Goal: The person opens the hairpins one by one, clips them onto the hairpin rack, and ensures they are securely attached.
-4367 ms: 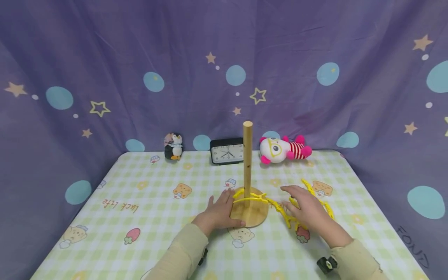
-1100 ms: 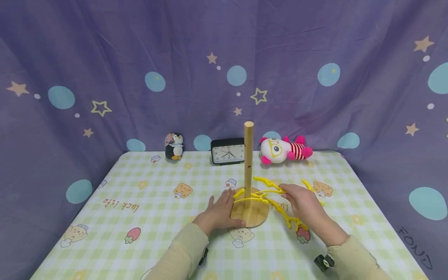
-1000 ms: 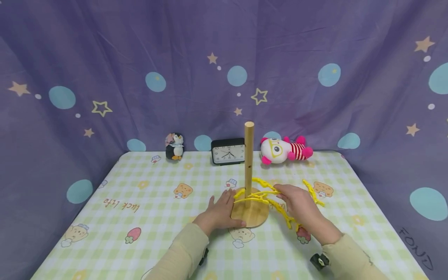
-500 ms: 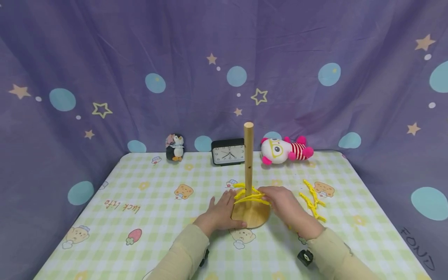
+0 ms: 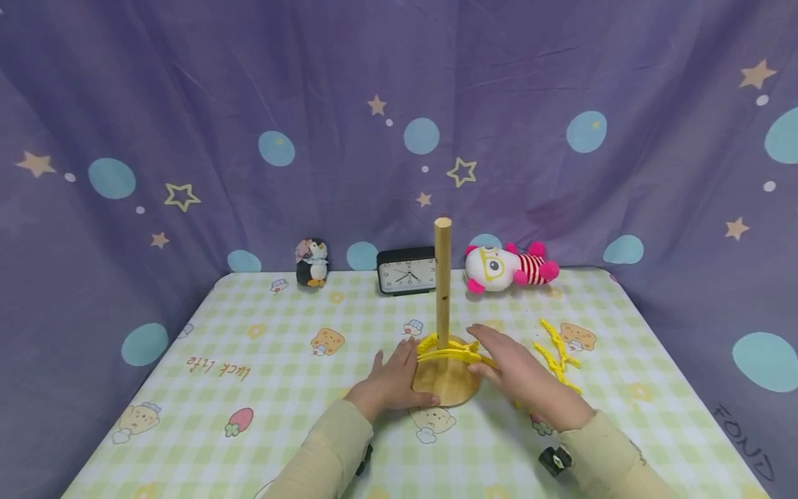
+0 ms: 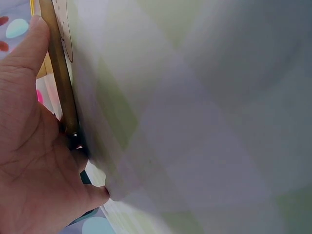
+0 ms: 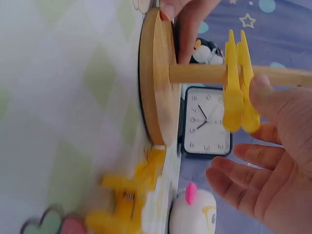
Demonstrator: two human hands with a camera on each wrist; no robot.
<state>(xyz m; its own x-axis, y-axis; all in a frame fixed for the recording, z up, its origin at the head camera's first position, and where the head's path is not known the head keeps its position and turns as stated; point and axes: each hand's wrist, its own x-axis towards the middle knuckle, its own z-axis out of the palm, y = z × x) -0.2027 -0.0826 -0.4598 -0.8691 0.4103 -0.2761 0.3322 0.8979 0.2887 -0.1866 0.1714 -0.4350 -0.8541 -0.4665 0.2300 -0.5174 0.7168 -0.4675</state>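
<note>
A wooden stand (image 5: 443, 284) with an upright pole rises from its round base (image 5: 447, 389) at the middle of the table. My left hand (image 5: 393, 380) grips the base's left side, thumb along the front edge and fingers towards the back. Two thin yellow branch-shaped pieces (image 7: 234, 92) lie side by side across the pole, above the base. My right hand (image 5: 520, 374) is at their right ends with fingers apart. In the right wrist view its thumb (image 7: 262, 87) touches one piece; the other fingers hold nothing.
More yellow branch-shaped pieces (image 5: 557, 357) lie on the checked tablecloth to the right. Along the back edge are a penguin toy (image 5: 312, 263), a black desk clock (image 5: 406, 271) behind the pole, and a pink-and-white plush toy (image 5: 510, 267) on its side. A purple curtain (image 5: 349, 90) hangs behind.
My right hand picked up a yellow piece at the right, carried it left to the pole beside the other piece, and has loosened its pinch. My left hand has stayed on the base.
</note>
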